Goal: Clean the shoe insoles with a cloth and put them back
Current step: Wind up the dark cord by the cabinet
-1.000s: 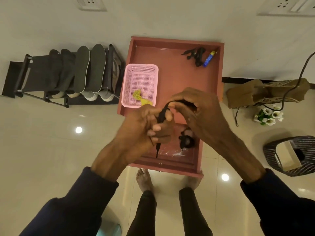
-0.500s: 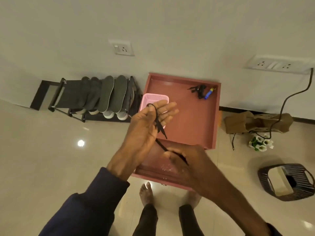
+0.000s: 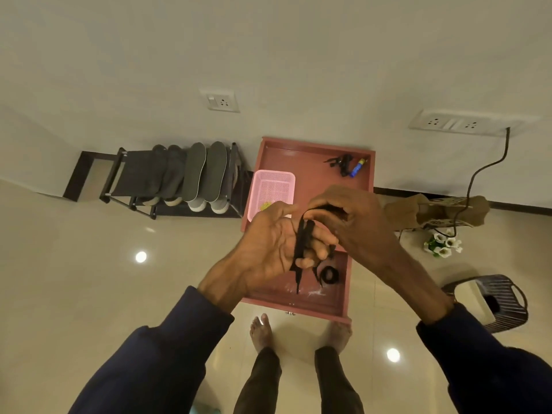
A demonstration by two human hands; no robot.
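Flat black woven shoelace [image 3: 301, 239] wraps curled fingers of left hand [image 3: 265, 246]; right hand [image 3: 358, 224] pinches its top loop. Pink perforated rectangular basket [image 3: 273, 174] at 11 o'clock.

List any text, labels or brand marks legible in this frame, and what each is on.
No text here is legible.
Dark print on the brown paper bag: too blurred to read.
Any label on the blue tube in the red drawer: too small to read.
The black lace: no text.
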